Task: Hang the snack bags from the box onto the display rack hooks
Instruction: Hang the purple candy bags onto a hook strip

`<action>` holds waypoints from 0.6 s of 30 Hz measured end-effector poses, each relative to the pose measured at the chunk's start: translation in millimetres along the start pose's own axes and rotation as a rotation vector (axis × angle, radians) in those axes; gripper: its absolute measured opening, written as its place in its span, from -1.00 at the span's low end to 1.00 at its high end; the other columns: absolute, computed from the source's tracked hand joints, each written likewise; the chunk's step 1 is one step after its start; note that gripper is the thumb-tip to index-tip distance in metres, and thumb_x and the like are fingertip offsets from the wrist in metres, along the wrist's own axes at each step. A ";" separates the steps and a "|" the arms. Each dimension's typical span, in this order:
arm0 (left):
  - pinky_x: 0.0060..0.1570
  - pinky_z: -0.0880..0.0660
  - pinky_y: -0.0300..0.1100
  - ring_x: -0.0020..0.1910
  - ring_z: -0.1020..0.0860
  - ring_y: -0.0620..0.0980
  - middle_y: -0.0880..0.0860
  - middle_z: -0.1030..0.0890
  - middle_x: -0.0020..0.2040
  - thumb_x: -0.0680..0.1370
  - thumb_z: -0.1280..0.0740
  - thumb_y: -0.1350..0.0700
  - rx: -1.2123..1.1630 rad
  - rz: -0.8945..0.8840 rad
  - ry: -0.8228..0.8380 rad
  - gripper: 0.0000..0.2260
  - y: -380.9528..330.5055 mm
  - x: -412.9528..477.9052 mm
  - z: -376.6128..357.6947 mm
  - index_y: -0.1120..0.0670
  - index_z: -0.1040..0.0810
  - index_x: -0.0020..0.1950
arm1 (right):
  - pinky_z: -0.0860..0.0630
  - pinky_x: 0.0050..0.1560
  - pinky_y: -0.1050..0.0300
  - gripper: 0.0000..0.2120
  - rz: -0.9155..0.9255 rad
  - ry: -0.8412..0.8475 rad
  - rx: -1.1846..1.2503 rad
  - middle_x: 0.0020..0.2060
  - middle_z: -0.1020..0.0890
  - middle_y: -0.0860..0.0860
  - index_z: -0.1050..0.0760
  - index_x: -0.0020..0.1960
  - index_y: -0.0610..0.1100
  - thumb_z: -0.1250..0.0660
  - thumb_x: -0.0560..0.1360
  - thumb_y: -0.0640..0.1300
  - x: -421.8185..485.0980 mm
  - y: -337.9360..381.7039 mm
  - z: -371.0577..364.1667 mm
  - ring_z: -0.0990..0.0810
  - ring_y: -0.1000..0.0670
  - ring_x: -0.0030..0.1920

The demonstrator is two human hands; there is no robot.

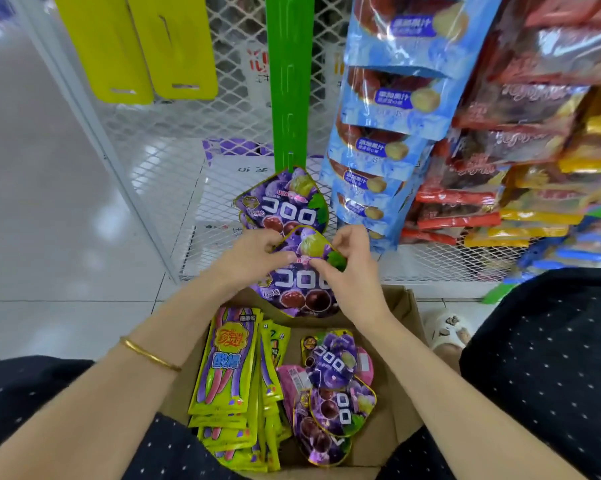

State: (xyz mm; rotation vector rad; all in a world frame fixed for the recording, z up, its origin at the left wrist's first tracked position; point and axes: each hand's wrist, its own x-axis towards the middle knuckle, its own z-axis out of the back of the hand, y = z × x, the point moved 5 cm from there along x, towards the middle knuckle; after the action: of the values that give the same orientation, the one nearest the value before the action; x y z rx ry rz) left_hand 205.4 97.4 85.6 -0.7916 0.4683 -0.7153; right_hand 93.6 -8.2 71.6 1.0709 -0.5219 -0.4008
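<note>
Head view | left hand [254, 259] and right hand [352, 275] both pinch top edge of purple foil grape-gummy bag [304, 289], probably to align its hang hole | bag above brown cardboard box [408, 306], below green plastic hook strip [290, 81]

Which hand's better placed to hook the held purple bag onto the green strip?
Probably left. Both pinch the held purple bag; the left hand sits nearly under the green strip, the right hand off toward the blue bags.
</note>
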 end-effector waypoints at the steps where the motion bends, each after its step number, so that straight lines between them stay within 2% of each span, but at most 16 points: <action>1: -0.36 -0.32 -0.43 -0.40 -0.37 -0.19 0.00 -0.40 -0.35 0.52 -0.36 0.16 -0.028 -0.016 -0.069 -0.84 -6.8 2.9 12.6 0.19 -0.48 -0.22 | -0.34 -0.18 0.36 -0.71 0.037 -0.008 -0.024 -0.24 -0.40 0.18 -0.27 -0.05 -0.09 -0.40 0.45 -0.24 1.9 13.8 1.5 -0.41 0.19 -0.24; 2: -0.31 -0.36 -0.46 -0.33 -0.42 -0.20 -0.01 -0.47 -0.27 0.51 -0.36 0.14 -0.064 -0.030 -0.179 -0.90 -13.6 6.4 27.7 0.17 -0.53 -0.09 | -0.34 -0.15 0.36 -0.78 0.087 -0.007 -0.052 -0.24 -0.42 0.19 -0.33 -0.05 -0.10 -0.37 0.47 -0.26 5.4 22.9 1.9 -0.41 0.18 -0.22; 5: -0.19 -0.34 -0.50 -0.13 -0.49 -0.13 0.02 -0.54 -0.03 0.53 -0.34 0.15 -0.119 -0.119 -0.517 -0.73 -37.8 13.7 68.7 0.19 -0.48 0.20 | -0.36 -0.05 0.46 -0.86 0.191 -0.046 -0.116 -0.16 -0.53 0.20 -0.50 -0.01 -0.13 -0.31 0.49 -0.32 13.8 48.6 3.9 -0.47 0.22 -0.09; 7: -0.13 -0.36 -0.52 -0.05 -0.49 -0.12 0.03 -0.54 0.03 0.54 -0.33 0.17 -0.153 -0.209 -0.577 -0.70 -56.3 21.1 78.4 0.22 -0.45 0.24 | -0.44 0.05 0.27 -0.83 0.201 -0.105 -0.139 -0.07 -0.61 0.11 -0.52 0.03 -0.11 -0.29 0.50 -0.32 20.5 57.2 3.5 -0.54 0.11 0.00; 9: -0.16 -0.37 -0.56 -0.09 -0.50 -0.16 0.02 -0.54 0.00 0.54 -0.32 0.17 -0.207 -0.230 -0.577 -0.73 -69.9 30.6 81.6 0.22 -0.46 0.22 | -0.48 0.08 0.09 -0.79 0.195 -0.160 -0.191 0.02 -0.62 0.08 -0.50 0.10 -0.08 -0.26 0.52 -0.29 26.5 64.7 1.7 -0.56 0.05 0.07; 11: -0.29 -0.36 -0.54 -0.23 -0.48 -0.21 0.02 -0.55 -0.13 0.55 -0.31 0.13 -0.229 -0.225 -0.564 -0.79 -78.9 38.9 84.2 0.22 -0.52 0.11 | -0.48 0.07 0.02 -0.75 0.187 -0.205 -0.244 0.10 -0.60 0.09 -0.47 0.17 -0.03 -0.23 0.54 -0.25 31.9 72.1 1.1 -0.55 0.04 0.11; 12: -0.37 -0.33 -0.48 -0.33 -0.44 -0.22 0.02 -0.52 -0.24 0.56 -0.30 0.11 -0.211 -0.221 -0.545 -0.83 -82.1 41.7 84.5 0.21 -0.55 0.00 | -0.47 0.05 -0.01 -0.74 0.188 -0.223 -0.255 0.12 -0.59 0.10 -0.45 0.20 -0.02 -0.22 0.55 -0.24 34.4 76.5 1.7 -0.54 0.04 0.12; 14: -0.48 -0.21 -0.30 -0.49 -0.27 -0.16 0.05 -0.36 -0.41 0.58 -0.26 0.08 -0.164 -0.216 -0.499 -0.72 -86.4 43.4 85.1 0.19 -0.46 -0.28 | -0.46 0.02 -0.03 -0.72 0.195 -0.241 -0.277 0.16 -0.57 0.10 -0.42 0.24 -0.02 -0.19 0.56 -0.23 40.5 85.3 2.6 -0.53 0.02 0.12; 16: -0.47 -0.14 -0.23 -0.48 -0.21 -0.12 0.10 -0.25 -0.43 0.59 -0.24 0.06 -0.191 -0.192 -0.444 -0.64 -87.1 43.3 85.1 0.14 -0.32 -0.38 | -0.45 -0.01 -0.05 -0.70 0.206 -0.247 -0.302 0.17 -0.56 0.08 -0.39 0.27 -0.04 -0.18 0.56 -0.24 47.7 92.1 3.2 -0.53 -0.01 0.12; 18: -0.36 -0.17 -0.19 -0.38 -0.29 -0.04 0.15 -0.32 -0.36 0.60 -0.22 0.03 -0.248 -0.154 -0.383 -0.68 -87.3 43.5 85.4 0.16 -0.38 -0.30 | -0.45 -0.03 -0.06 -0.67 0.227 -0.251 -0.316 0.17 -0.56 0.06 -0.38 0.28 -0.06 -0.17 0.54 -0.28 53.1 96.5 3.9 -0.53 -0.02 0.13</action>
State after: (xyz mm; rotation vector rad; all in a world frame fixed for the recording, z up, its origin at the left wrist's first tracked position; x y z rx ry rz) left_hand 253.0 63.3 201.3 -1.1801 0.1500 -0.6344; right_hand 140.1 1.2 171.1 0.6514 -0.7676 -0.4039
